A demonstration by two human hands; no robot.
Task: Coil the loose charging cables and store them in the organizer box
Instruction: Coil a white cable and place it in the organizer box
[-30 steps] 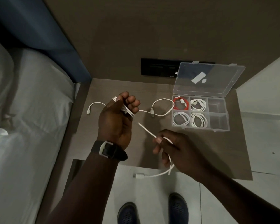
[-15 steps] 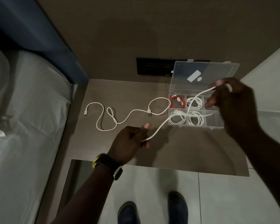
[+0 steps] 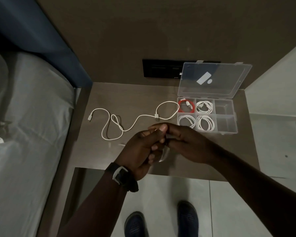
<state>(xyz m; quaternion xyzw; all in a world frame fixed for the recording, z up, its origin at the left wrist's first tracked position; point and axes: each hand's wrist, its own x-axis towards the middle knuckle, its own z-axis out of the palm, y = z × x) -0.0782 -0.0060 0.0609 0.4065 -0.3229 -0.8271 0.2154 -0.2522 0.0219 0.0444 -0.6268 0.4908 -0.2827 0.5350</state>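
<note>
Head view: half a second ago the hands were spread wide with a white cable stretched taut between them; now the left hand and right hand have met at the centre of the frame, fingertips pinched together on that cable, which shows only as a blurred loop below them. That suggests the first fold of a coil is being made. A second loose cable lies untouched left of centre (one still to do). The organizer box, right of centre, holds four coils and has two empty compartments.
</note>
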